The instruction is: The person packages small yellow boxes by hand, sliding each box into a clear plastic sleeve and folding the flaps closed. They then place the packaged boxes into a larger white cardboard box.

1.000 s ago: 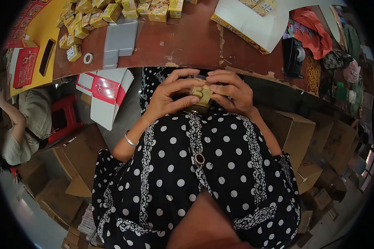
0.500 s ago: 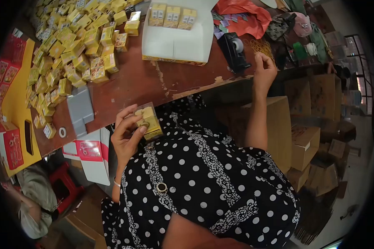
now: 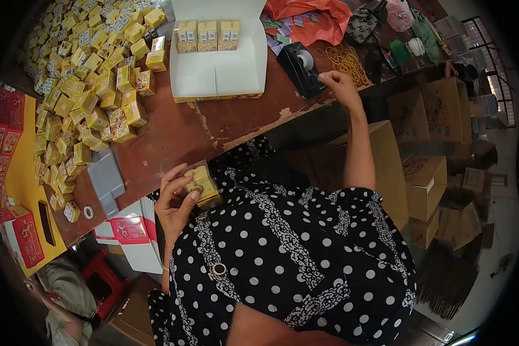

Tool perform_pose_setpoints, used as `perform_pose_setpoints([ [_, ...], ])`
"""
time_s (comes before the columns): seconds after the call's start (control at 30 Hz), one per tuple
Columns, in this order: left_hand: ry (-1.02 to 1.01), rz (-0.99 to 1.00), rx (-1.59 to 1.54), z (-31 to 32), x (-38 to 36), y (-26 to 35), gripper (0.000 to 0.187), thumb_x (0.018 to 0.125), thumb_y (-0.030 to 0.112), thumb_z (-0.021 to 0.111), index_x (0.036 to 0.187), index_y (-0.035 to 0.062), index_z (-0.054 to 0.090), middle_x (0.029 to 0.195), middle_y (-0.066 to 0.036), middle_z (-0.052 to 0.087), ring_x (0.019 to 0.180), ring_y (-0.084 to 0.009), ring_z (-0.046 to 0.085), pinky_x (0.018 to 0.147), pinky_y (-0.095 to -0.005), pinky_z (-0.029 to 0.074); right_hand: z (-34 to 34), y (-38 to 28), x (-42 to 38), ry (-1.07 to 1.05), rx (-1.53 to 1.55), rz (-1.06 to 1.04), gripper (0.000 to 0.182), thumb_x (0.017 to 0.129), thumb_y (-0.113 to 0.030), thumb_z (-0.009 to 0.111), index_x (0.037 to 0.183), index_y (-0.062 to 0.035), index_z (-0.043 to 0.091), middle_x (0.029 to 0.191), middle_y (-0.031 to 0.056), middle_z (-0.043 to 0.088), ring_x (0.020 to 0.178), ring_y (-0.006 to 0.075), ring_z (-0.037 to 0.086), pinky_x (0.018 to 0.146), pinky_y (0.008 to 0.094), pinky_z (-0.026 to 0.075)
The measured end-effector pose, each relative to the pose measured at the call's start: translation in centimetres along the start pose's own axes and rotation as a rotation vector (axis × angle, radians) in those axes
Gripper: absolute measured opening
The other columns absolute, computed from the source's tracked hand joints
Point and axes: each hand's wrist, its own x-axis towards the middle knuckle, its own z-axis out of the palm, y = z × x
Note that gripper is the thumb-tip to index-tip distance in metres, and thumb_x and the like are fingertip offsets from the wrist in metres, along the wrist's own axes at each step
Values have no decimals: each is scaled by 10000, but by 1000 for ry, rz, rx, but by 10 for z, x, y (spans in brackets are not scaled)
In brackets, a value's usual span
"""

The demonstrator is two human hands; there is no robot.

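Observation:
My left hand [image 3: 176, 202] is closed around a clear plastic box [image 3: 203, 183] with small yellow cartons inside, held in front of the dotted dress near the table edge. My right hand [image 3: 341, 89] is raised beside a black tape dispenser [image 3: 301, 69], thumb and fingers pinched together at its near end. Whatever is between those fingertips is too small to make out. Behind that hand lies a heap of yellow rubber bands [image 3: 349, 64].
A white open carton [image 3: 216, 75] contains three packs of yellow boxes [image 3: 207, 36]. Many small yellow boxes [image 3: 92, 86] are piled on the left. A grey plastic piece [image 3: 105, 179] and a tape roll [image 3: 88, 213] lie nearby. Cardboard boxes [image 3: 427, 184] stand right; a person [image 3: 69, 288] sits lower left.
My right hand has moved left from the rubber bands to the end of the tape dispenser. My left hand still holds the clear box. The whole view has shifted slightly.

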Motion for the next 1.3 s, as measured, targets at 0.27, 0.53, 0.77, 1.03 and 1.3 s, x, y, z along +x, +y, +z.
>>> perform_pose_setpoints([
  [0.27,-4,-20,-12,0,0,1,281,874,-10,741,1148,13,686,1383,-126,538,974,-105,570,862,-245,474,19,4,-11,211,516,-102,249,959,-214,695,1065,11,691,1195,115,677,858,120,661,669,261,536],
  [0.53,-30,-84,-30,-1,1,-2,286,882,1,737,1160,13,676,1404,-147,519,1206,-207,576,969,-308,489,27,24,-48,236,519,-158,206,961,-161,694,1011,38,684,1346,150,579,968,127,636,805,279,571],
  [0.77,-17,69,-28,3,11,0,289,881,-13,726,1163,10,669,1404,-156,519,1200,-210,580,966,-310,485,52,46,-36,349,559,-274,184,959,-113,685,996,66,671,1246,150,634,888,134,661,796,273,598],
  [1.03,75,266,147,10,27,28,312,858,-41,734,1160,26,690,1388,-140,521,1223,-215,565,963,-300,524,55,-17,-72,413,462,-388,117,990,-95,639,1006,19,658,899,47,667,794,111,641,718,278,569],
  [1.3,92,494,461,24,41,43,328,847,-55,739,1153,63,722,1390,-162,493,1129,-259,631,874,-328,566,168,-153,-171,-434,694,-395,115,998,-44,594,1098,8,619,836,55,635,722,100,614,663,262,557],
])
